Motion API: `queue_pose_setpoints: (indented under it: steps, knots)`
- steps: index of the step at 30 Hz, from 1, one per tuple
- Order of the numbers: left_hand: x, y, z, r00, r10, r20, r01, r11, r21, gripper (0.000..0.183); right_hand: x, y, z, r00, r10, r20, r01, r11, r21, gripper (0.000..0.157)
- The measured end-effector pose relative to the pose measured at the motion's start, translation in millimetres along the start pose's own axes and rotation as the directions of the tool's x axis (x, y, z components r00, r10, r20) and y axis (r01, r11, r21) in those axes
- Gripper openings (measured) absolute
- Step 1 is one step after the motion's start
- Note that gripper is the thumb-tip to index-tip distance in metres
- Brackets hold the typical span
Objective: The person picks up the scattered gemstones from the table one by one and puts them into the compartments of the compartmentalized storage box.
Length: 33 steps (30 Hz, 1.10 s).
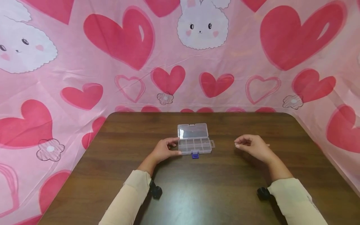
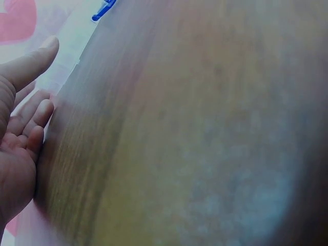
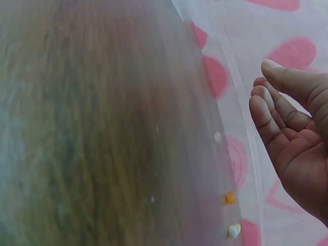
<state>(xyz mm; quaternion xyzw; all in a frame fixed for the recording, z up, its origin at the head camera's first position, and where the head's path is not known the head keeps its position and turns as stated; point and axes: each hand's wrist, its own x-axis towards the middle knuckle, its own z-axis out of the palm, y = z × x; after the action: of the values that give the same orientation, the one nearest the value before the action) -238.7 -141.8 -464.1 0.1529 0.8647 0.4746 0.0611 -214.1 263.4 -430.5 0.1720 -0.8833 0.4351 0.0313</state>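
A clear plastic compartment box (image 1: 194, 145) lies on the table with its lid (image 1: 192, 131) raised at the back and its blue latch (image 1: 195, 155) toward the front. My left hand (image 1: 165, 150) holds the box's left end, thumb at the front corner and fingers farther back. Right of the box, my right hand (image 1: 254, 148) is over the table, thumb and fingertips brought close together; I cannot tell whether something tiny is between them. In the right wrist view, an orange bead (image 3: 230, 198), a whitish-yellow bead (image 3: 234, 230) and a small white piece (image 3: 218, 137) lie near the table's edge.
The brown wooden table (image 1: 202, 187) has rounded far corners. Behind it and at both sides hangs a pink cloth (image 1: 236, 59) with hearts and rabbits. Black wrist cameras sit at the left sleeve (image 1: 126, 197) and the right sleeve (image 1: 295, 197).
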Motion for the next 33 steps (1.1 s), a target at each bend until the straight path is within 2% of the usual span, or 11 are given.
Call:
queue_pose_setpoints:
  steps: [7, 17, 23, 33]
  knots:
    - [-1.5, -2.1, 0.9, 1.0, -0.02, -0.005, 0.02, 1.0, -0.013, 0.062, 5, -6, 6.2, 0.998, -0.057, 0.008, 0.057, 0.998, 0.002, 0.016]
    - [-1.8, -1.2, 1.6, 1.0, -0.029, -0.012, 0.028, 0.999, -0.02, 0.061, 11, -15, 13.1, 0.999, -0.05, 0.02, 0.049, 0.998, 0.049, 0.021]
    - [-1.8, 0.0, 1.4, 1.0, -0.024, -0.012, 0.024, 1.0, -0.017, 0.062, 14, -21, 17.4, 0.999, -0.033, 0.018, 0.032, 0.998, 0.049, 0.019]
    - [-1.2, -0.3, 1.3, 1.0, -0.023, -0.01, 0.023, 0.999, -0.025, 0.062, 24, -31, 20.5, 0.996, -0.081, 0.04, 0.078, 0.995, 0.061, 0.017]
